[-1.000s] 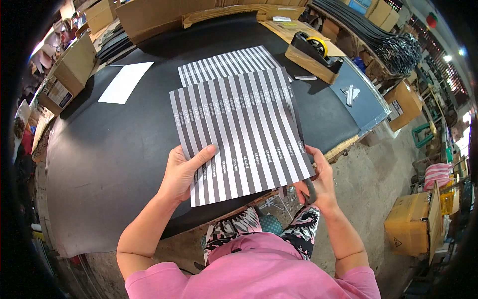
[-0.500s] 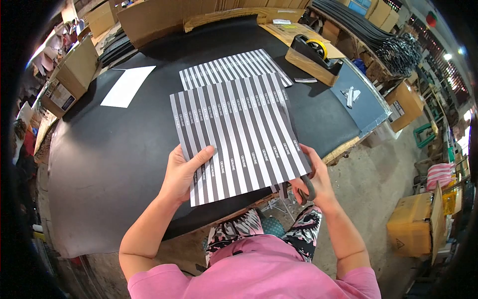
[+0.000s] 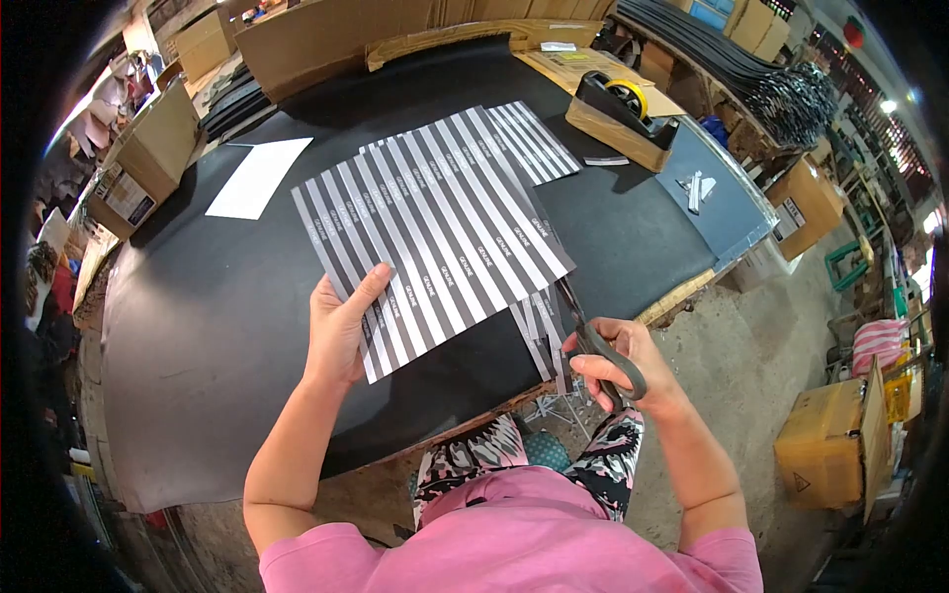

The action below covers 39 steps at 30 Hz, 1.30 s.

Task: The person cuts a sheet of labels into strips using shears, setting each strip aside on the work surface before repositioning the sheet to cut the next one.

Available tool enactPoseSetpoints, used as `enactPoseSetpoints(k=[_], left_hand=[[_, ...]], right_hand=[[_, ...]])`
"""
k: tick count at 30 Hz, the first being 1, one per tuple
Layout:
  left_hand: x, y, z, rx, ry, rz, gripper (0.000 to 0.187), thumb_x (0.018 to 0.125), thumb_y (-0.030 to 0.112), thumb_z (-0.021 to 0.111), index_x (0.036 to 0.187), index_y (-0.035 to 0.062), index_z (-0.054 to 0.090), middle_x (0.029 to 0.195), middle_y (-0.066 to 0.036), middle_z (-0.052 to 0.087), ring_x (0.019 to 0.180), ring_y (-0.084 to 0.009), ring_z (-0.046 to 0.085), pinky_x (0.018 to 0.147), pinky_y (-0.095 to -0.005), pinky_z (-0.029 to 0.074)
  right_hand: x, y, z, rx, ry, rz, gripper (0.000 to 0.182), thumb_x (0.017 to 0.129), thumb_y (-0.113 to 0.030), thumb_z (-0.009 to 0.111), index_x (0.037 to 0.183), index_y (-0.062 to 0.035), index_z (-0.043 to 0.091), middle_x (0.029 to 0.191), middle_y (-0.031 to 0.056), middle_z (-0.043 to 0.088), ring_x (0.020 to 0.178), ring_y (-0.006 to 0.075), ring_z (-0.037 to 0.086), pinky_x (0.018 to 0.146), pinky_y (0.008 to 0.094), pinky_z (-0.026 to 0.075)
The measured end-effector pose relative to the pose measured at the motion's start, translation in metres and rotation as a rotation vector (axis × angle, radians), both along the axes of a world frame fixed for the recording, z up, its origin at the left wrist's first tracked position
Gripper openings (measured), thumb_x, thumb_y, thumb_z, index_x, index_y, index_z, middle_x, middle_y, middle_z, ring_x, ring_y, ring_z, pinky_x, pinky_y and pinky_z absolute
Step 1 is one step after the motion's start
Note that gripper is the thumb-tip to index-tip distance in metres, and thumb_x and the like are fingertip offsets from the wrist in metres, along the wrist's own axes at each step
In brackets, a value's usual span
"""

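My left hand (image 3: pixel 338 331) grips the lower left edge of a striped sheet (image 3: pixel 435 237), thumb on top and fingers hidden beneath. Black, white and grey stripes run across it, with small "GENUINE" and "LEATHER" lettering. In my right hand (image 3: pixel 638 361) is a pair of black-handled scissors (image 3: pixel 583 334), its blades pointing up at the sheet's lower right corner. Several narrow striped strips (image 3: pixel 534 336) lie at the table edge, below that corner. Partly covered by the held sheet, another striped sheet (image 3: pixel 534 143) rests on the black table top (image 3: pixel 217 336).
A white sheet (image 3: pixel 259 178) lies at the back left. Toward the back right stands a tape dispenser (image 3: pixel 623 119) with yellow tape. Small silvery pieces (image 3: pixel 697 190) sit on a grey-blue board (image 3: pixel 727 222). Cardboard boxes (image 3: pixel 830 435) stand around the table.
The striped sheet has moved left and turned counterclockwise with my left hand. The scissors, mostly hidden under the sheet before, now show beside its corner, and the strips have come into view.
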State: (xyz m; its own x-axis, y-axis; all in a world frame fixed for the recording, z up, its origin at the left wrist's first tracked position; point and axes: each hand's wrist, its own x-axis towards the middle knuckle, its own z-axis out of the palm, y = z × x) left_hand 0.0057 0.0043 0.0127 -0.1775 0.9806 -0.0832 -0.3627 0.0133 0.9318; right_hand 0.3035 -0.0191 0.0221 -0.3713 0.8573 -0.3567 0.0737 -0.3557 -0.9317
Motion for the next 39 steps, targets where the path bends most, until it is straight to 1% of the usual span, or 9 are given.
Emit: enactPoseSetpoints(k=[4,12,16,18,21,27,34,36,39], left_hand=[[0.0,-0.005,0.007,0.074,0.16,0.003,0.028,0.084,0.01,0.064,0.104,-0.0048,0.052,0.094,-0.015,0.063,0.075,-0.0137,0.065,0.065,-0.0259,0.055],[0.009,-0.012,0.007,0.014,0.096,-0.121,0.03,0.083,0.011,0.066,0.106,-0.0045,0.053,0.096,-0.014,0.063,0.08,-0.0132,0.063,0.068,-0.0264,0.054],[0.014,-0.017,0.01,-0.03,0.09,-0.144,0.029,0.083,0.011,0.065,0.105,-0.0048,0.054,0.097,-0.014,0.063,0.081,-0.0139,0.063,0.069,-0.027,0.055],[0.014,-0.016,0.007,0.009,0.072,-0.119,0.029,0.084,0.011,0.065,0.105,-0.005,0.053,0.096,-0.014,0.063,0.081,-0.0137,0.064,0.069,-0.0274,0.055],[0.011,-0.012,0.004,0.008,0.079,-0.05,0.029,0.084,0.011,0.065,0.105,-0.0051,0.052,0.095,-0.014,0.063,0.078,-0.0137,0.064,0.068,-0.027,0.055],[0.004,-0.006,0.005,0.002,0.043,-0.025,0.024,0.085,0.008,0.062,0.103,-0.0046,0.052,0.093,-0.015,0.063,0.074,-0.0137,0.065,0.064,-0.0255,0.056],[0.001,-0.003,0.005,0.023,0.04,-0.025,0.024,0.085,0.008,0.062,0.103,-0.0051,0.052,0.093,-0.015,0.063,0.074,-0.0141,0.065,0.064,-0.0255,0.057],[-0.001,-0.002,0.006,0.038,0.039,-0.004,0.024,0.085,0.008,0.061,0.103,-0.0052,0.052,0.093,-0.015,0.063,0.073,-0.0143,0.065,0.063,-0.0256,0.057],[-0.009,0.003,0.009,0.026,0.002,0.07,0.023,0.086,0.007,0.06,0.103,-0.0057,0.05,0.091,-0.016,0.063,0.072,-0.0151,0.066,0.06,-0.0256,0.058]], right_hand=[[0.002,0.002,0.002,-0.034,0.103,0.002,0.03,0.077,-0.014,0.067,0.096,0.0067,0.056,0.053,0.0047,0.054,0.035,0.0091,0.048,0.035,0.0201,0.036],[0.005,0.016,-0.014,0.108,0.329,0.02,0.036,0.075,-0.011,0.065,0.102,0.009,0.052,0.056,0.007,0.054,0.037,0.0134,0.05,0.036,0.023,0.039],[0.003,0.017,-0.007,0.145,0.177,-0.038,0.048,0.073,-0.007,0.065,0.113,0.0088,0.045,0.058,0.0083,0.055,0.037,0.0136,0.05,0.036,0.0241,0.039],[-0.001,0.014,-0.001,0.164,0.108,-0.09,0.062,0.072,-0.004,0.065,0.125,0.007,0.034,0.058,0.0089,0.055,0.037,0.0138,0.05,0.036,0.0244,0.038],[-0.001,0.008,-0.002,0.154,0.092,-0.12,0.071,0.072,-0.004,0.066,0.131,0.0054,0.027,0.057,0.0081,0.055,0.037,0.0127,0.05,0.036,0.024,0.037],[0.001,0.002,0.001,0.2,0.066,-0.069,0.076,0.072,-0.002,0.067,0.137,-0.0023,0.026,0.056,0.0061,0.055,0.038,0.0094,0.049,0.036,0.0224,0.036],[0.007,0.0,0.001,0.164,0.067,-0.047,0.07,0.074,-0.002,0.066,0.135,-0.003,0.033,0.055,0.0039,0.055,0.039,0.0083,0.049,0.036,0.0222,0.035],[0.01,-0.002,0.003,0.128,0.0,0.035,0.059,0.072,-0.002,0.064,0.126,0.0058,0.04,0.055,0.004,0.053,0.039,0.009,0.049,0.035,0.0218,0.036],[0.017,-0.004,0.004,-0.011,0.011,0.088,0.051,0.073,-0.004,0.061,0.119,0.0111,0.045,0.051,0.0056,0.052,0.038,0.0107,0.049,0.034,0.0229,0.036]])
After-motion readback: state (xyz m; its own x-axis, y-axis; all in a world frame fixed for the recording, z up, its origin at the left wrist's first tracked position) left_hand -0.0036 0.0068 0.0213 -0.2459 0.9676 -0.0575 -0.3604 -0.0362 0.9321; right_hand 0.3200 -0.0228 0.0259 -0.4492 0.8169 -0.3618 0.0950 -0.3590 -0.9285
